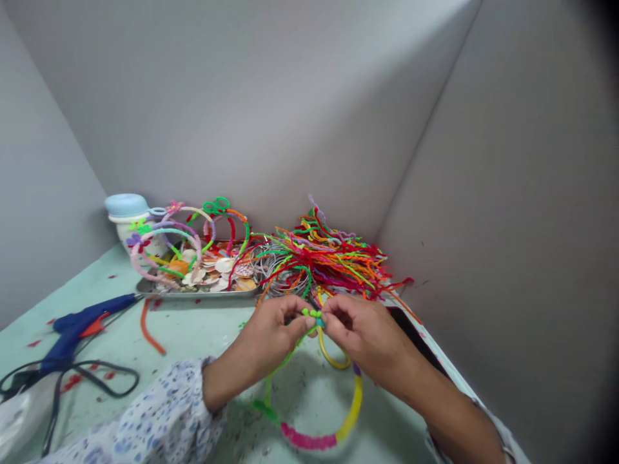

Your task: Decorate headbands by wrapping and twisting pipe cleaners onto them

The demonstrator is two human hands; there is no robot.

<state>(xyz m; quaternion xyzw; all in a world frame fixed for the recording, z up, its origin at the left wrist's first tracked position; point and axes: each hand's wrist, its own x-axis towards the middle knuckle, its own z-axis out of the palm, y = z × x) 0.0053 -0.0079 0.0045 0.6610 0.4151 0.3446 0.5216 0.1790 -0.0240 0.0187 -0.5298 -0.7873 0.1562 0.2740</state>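
My left hand [268, 335] and my right hand [365, 330] meet over the table, fingertips pinched together. Between them is a bright green pipe cleaner [313, 313] bent into small loops, with a teal bit below it. A hoop [309, 441] wrapped in pink, yellow, green and purple pipe cleaner hangs down from my fingers toward me. Its top is partly hidden by my hands. Behind my fingers a yellow loop [333, 361] curves down; I cannot tell whether it is joined to the hoop.
A metal tray [203, 295] of shells, with several wrapped hoops [167, 233] on it, stands at back left beside a blue-lidded white jar [128, 206]. Pipe cleaners [333, 258] lie heaped by wire rings [278, 267]. At left are a blue glue gun [68, 338] and its cord [104, 367].
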